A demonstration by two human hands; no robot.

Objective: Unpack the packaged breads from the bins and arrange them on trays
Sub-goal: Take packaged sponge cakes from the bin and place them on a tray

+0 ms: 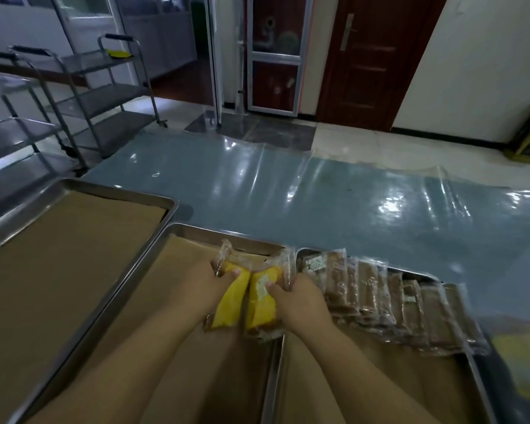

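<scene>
Head view: we hold two yellow bread packs side by side over the right side of the middle tray (178, 231). Left hand (207, 286) grips the left pack (233, 296), right hand (297, 298) grips the right pack (262, 304), fingers curled round each. Right tray (410, 270) carries a row of brown packs (380, 298). Left tray (74, 185) is paper-lined. Steel carts (104, 96) stand far left.

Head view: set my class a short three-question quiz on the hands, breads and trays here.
1. True or false: the left hand holds nothing.
2. The row of brown packs lies on which tray? A leftmost, B middle, C rightmost.
3. Fill in: the right hand grips a ___ packaged bread.
Key: 1 false; 2 C, the right tray; 3 yellow.
</scene>
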